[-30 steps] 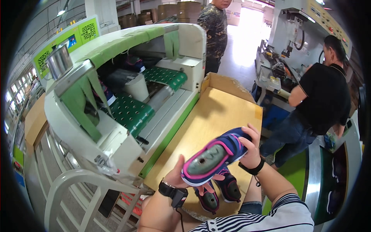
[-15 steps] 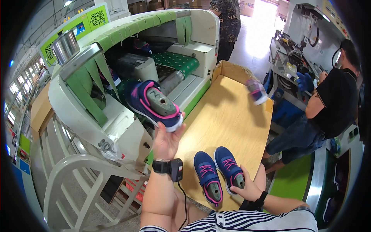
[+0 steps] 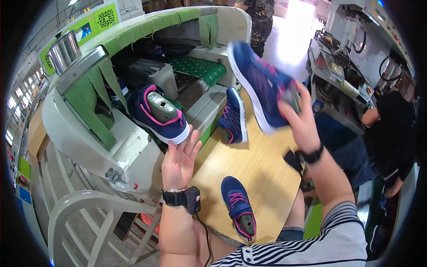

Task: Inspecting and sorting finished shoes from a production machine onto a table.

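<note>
My right hand (image 3: 302, 122) is raised over the board and grips a navy and pink sneaker (image 3: 260, 86) by its heel end, where a grey-green last fills the opening. That shoe is blurred by motion. My left hand (image 3: 179, 165), palm up with fingers spread, is just below the white heel of another navy sneaker (image 3: 160, 113) at the machine's mouth; whether it bears any weight I cannot tell. A matching sneaker (image 3: 239, 207) stands on the board near me. One more sneaker (image 3: 234, 116) leans on its side by the board's machine edge.
On the left stands a white machine (image 3: 89, 133) with green cloth strips and a perforated green belt (image 3: 191, 70). A wooden board (image 3: 267, 169) lies before me. A metal pot (image 3: 64, 51) sits atop the machine. One person (image 3: 393, 133) works at the right; another stands behind.
My right hand has lifted one sneaker off the board. A blurred sneaker at the board's far right is now by its left edge. My left hand's fingers have spread out under the heel.
</note>
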Available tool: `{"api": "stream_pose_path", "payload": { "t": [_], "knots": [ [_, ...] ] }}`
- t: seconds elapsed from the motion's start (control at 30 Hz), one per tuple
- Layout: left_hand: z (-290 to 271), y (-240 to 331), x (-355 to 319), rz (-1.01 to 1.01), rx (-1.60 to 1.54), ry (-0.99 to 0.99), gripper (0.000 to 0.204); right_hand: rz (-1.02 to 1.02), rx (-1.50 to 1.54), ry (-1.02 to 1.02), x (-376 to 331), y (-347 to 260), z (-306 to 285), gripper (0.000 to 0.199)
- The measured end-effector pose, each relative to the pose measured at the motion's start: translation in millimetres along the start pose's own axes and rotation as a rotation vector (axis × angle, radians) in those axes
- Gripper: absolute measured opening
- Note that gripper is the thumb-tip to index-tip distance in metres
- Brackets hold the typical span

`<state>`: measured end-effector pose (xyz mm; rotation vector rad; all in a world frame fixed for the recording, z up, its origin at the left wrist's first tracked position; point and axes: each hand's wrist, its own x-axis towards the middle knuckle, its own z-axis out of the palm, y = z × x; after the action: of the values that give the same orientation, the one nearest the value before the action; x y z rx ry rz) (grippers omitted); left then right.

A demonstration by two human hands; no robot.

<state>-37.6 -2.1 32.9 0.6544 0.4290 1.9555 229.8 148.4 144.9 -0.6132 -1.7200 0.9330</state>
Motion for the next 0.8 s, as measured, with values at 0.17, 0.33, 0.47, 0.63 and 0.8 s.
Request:
{"api": "stream_pose_path", "payload": {
  "t": [0.17,0.33,0.47,0.63,0.8],
  "knots": [
    [-3.8,-13.3,-5.7,-0.11,0.02,-0.079,0.052,-0.185,-0.394,-0.124,153.3,65.3,95.2,0.077],
    [-14.3,-13.8,-1.5,-0.143,-0.046,-0.022,0.052,-0.15,-1.106,-0.135,160.6,121.5,172.1,0.085],
    [-14.7,-18.2,-1.4,-0.183,-0.079,-0.01,0.054,-0.302,-0.792,-0.111,71.6,173.7,182.6,0.08],
    [-13.6,-19.9,-6.9,-0.225,-0.066,-0.022,0.054,0.164,-1.092,-0.302,-9.0,232.9,140.2,0.13],
    [5.0,-37.5,-2.6,-0.271,-0.048,-0.155,0.055,0.365,-0.582,0.104,6.5,280.3,9.9,0.117]
  ]
}}
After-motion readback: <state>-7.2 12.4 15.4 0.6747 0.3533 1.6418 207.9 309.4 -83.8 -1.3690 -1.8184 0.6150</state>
